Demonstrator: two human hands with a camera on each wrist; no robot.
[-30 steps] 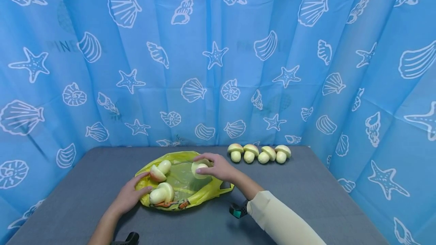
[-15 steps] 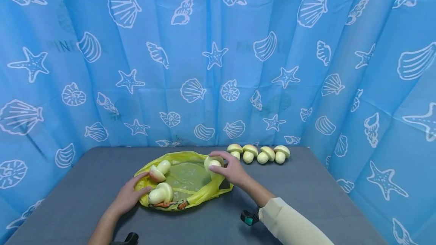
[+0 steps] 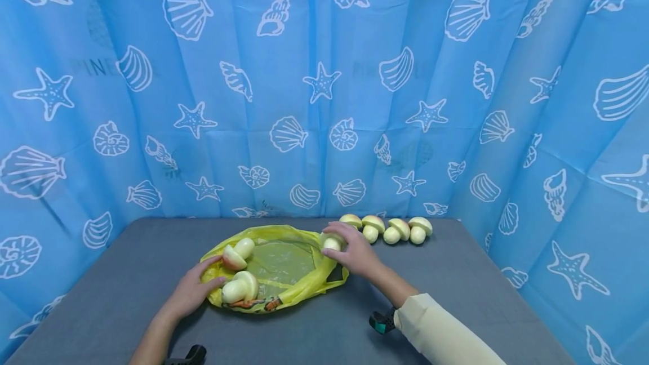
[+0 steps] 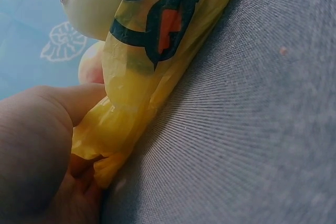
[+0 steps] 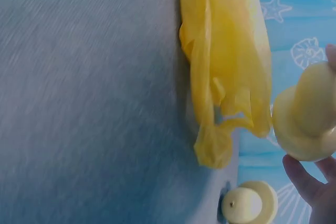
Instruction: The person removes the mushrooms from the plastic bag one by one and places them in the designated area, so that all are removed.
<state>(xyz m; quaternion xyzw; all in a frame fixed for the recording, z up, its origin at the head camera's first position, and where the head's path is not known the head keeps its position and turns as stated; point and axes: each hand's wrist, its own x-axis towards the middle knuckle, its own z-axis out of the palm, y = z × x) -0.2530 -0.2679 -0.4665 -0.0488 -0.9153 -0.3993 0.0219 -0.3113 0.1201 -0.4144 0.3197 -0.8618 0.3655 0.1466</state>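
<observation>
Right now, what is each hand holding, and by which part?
The right hand grips a mushroom-shaped piece by its cap; the left hand holds the yellow bag by its left edge.

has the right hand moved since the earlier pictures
Yes: in the head view, the right hand has moved rightward, closer to the rightmost mushroom.

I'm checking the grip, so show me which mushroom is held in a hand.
The mushroom held in the right hand; two mushrooms lie in the yellow bag, and four mushrooms sit in a row on the table.
</observation>
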